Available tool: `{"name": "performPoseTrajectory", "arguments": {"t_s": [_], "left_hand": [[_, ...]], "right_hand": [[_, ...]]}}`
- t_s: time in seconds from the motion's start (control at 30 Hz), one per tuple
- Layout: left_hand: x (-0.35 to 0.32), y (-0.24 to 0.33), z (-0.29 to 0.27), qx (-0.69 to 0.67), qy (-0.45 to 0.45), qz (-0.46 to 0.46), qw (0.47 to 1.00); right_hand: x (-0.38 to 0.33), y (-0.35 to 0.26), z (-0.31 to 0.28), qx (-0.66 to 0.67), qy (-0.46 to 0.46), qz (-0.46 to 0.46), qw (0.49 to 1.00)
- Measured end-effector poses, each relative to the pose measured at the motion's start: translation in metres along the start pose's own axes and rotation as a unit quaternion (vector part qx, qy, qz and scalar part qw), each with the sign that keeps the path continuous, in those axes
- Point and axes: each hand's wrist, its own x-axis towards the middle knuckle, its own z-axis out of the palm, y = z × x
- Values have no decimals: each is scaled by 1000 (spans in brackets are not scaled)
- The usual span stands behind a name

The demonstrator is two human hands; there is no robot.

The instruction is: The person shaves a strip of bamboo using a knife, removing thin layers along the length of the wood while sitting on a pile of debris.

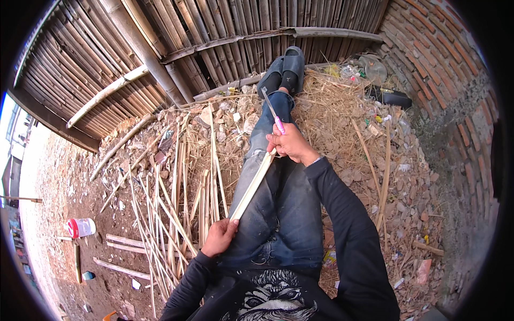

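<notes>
A pale, split bamboo strip (253, 187) lies slantwise over my jeans, from my lap toward my knees. My left hand (218, 237) is closed round its near end, thumb on top. At the far end my right hand (290, 144) grips a slim knife (274, 112) with a pink handle, its narrow blade pointing away from me toward my feet. The fingers of that hand also touch the strip's far end. Whether the blade's edge meets the bamboo cannot be made out.
Many split bamboo strips (160, 219) lie in a loose pile to my left. Beyond them is a white and red tub (81, 228). Straw and rubble cover the ground. A bamboo wall (230, 59) stands past my feet, a brick wall (444, 69) at right.
</notes>
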Motion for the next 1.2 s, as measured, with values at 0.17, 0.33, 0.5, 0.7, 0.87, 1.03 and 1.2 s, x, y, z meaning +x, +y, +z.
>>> {"name": "performPoseTrajectory", "arguments": {"t_s": [0.17, 0.33, 0.5, 0.7, 0.87, 1.03, 1.2], "left_hand": [[-11, -47, -12, 113, 129, 37, 984], [-6, -20, -9, 61, 80, 20, 995], [13, 27, -15, 6, 6, -35, 999], [31, 68, -1, 32, -19, -15, 999], [18, 58, -14, -43, -69, -8, 997], [-9, 5, -62, -10, -102, -31, 994], [-16, 25, -81, -1, -71, -59, 996]], "right_hand": [[-10, -33, -77, 9, 150, -42, 988], [-43, -46, -112, -342, 297, -111, 885], [-68, -35, -47, -506, 345, -216, 760], [-69, 21, 41, -374, 156, -156, 901], [-41, 46, 22, -115, 205, -188, 954], [-18, 28, -30, -128, 303, -189, 925], [-16, 2, -59, -280, 351, -206, 869]]}}
